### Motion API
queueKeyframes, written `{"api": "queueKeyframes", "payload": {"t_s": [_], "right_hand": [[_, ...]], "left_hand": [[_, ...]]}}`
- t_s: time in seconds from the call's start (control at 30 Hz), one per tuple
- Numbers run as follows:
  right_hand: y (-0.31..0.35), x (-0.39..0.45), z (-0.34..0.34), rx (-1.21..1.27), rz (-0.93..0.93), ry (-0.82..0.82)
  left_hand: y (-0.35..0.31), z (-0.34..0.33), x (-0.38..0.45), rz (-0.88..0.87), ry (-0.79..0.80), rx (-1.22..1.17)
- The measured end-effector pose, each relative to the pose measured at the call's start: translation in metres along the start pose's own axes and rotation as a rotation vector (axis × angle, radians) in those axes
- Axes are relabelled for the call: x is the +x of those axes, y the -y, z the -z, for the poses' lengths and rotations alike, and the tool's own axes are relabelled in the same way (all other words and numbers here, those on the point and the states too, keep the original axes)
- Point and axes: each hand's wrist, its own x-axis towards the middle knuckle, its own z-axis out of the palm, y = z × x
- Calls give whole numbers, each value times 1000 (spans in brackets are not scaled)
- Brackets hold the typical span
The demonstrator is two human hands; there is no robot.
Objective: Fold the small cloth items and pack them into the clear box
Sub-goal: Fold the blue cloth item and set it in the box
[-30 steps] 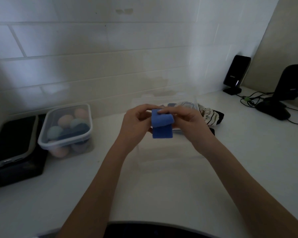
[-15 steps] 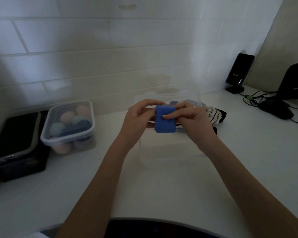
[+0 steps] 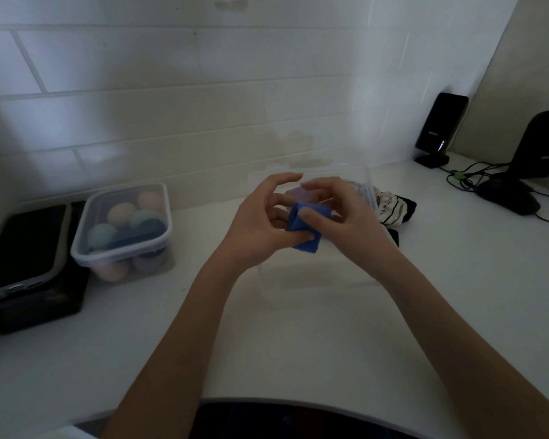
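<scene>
Blue cloth [image 3: 305, 231]: a small folded piece held in the air between both hands, above the clear box.
Left hand [image 3: 260, 223]: its thumb and lower fingers pinch the cloth's left and bottom edge; the index finger arches up, apart from the cloth.
Right hand [image 3: 346, 217]: its thumb presses on the cloth's top fold and the fingers curl round behind it; the upper fingers are lifted and bent, touching nothing that can be seen.
Clear box [image 3: 366, 191]: open, on the white counter [image 3: 457, 296] under and behind the hands; a pale purple item [image 3: 298, 194] shows inside, hard to make out.
Striped cloth [image 3: 390, 207]: a crumpled heap with dark pieces, just beside the box's right wall.
Lidded tub [image 3: 124, 229]: left of the hands, shut, holding rounded pastel and dark blue bundles.
Black case [image 3: 26, 258]: at the far left, touching the tub's side.
Far right: 2 black devices [image 3: 441, 128] on stands, with cables [image 3: 466, 177] between them.
</scene>
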Motion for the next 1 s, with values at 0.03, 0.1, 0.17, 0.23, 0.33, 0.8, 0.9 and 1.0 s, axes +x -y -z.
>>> {"api": "queueKeyframes", "payload": {"t_s": [0.03,0.1,0.17,0.23,0.33,0.8,0.9,1.0], "right_hand": [[-1,1,-1,-81,5,19],[-1,1,-2,-140,30,32],[-1,1,0,-107,49,18],[-1,2,1,-64,52,18],[1,2,4,81,49,20],[3,0,8,322,-29,88],[5,-2,7,297,-11,93],[6,-3,8,252,0,76]], "left_hand": [[0,0,0,-10,2,14],[1,0,0,-23,-15,44],[2,-1,0,-33,-39,77],[3,-3,-1,-31,-55,127],[5,-7,-1,-33,-24,308],[5,-8,-1,-62,-78,388],[4,-8,-4,-45,-75,336],[4,-4,-7,-9,-169,217]]}}
